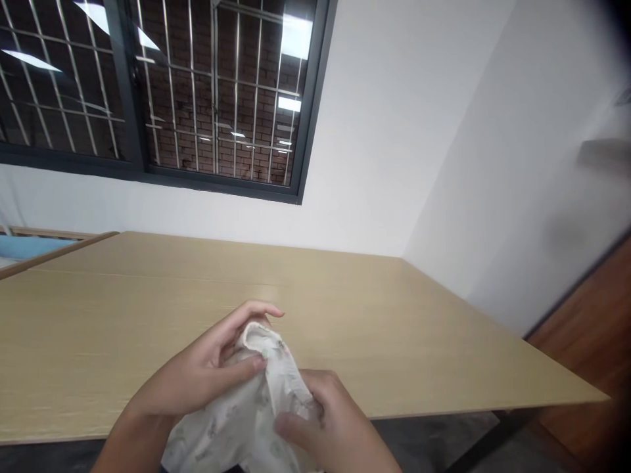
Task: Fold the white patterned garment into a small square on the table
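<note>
A white cloth garment (pixel 236 427) with a small grey print bunches up between my two hands, and a ribbed, rolled edge (pixel 254 338) shows at its top. My left hand (pixel 197 368) holds the upper part, with the fingers curving around that edge. Lower and to the right, my right hand (pixel 325 414) grips the fabric, with the thumb lying on it. The lower end of the cloth hangs past the front edge of the light wood table (pixel 148 315), and part of it is cut off by the bottom of the view.
The table's far side meets a white wall below a barred window (pixel 211 85) facing brick. A brown wooden panel (pixel 582 341) stands at the right, and dark floor (pixel 434 443) shows below the table's edge. A blue object (pixel 34 247) lies beyond the left corner.
</note>
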The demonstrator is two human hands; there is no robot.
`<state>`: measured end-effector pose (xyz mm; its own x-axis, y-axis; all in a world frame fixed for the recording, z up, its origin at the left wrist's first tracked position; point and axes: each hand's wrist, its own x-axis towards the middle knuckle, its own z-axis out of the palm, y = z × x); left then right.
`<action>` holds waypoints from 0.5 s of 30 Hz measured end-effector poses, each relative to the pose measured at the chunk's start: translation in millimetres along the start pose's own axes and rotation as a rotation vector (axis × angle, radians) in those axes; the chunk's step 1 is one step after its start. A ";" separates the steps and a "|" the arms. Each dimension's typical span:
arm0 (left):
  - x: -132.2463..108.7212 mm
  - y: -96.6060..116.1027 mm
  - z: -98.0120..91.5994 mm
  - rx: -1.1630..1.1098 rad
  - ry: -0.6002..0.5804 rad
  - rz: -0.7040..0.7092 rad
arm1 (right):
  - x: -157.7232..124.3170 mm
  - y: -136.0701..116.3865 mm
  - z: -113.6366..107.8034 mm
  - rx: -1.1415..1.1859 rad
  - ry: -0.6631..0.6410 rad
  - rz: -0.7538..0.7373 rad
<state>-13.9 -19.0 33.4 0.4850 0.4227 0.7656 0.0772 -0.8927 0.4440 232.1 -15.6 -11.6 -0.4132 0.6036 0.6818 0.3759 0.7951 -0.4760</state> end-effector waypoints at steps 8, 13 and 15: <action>-4.1 -3.1 6.0 0.237 0.127 -0.039 | 4.2 -16.4 -3.0 0.167 -0.060 -0.148; -4.2 1.2 6.6 0.470 0.208 0.092 | -12.1 -7.4 -14.2 0.095 0.144 -0.074; -7.5 0.3 -0.9 0.571 0.261 0.161 | -19.1 0.4 -23.0 0.061 0.222 -0.061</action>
<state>-18.3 -22.3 28.2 0.3068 0.2369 0.9218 0.5070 -0.8603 0.0524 259.2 -28.2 -12.1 -0.2383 0.5321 0.8124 0.3027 0.8356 -0.4585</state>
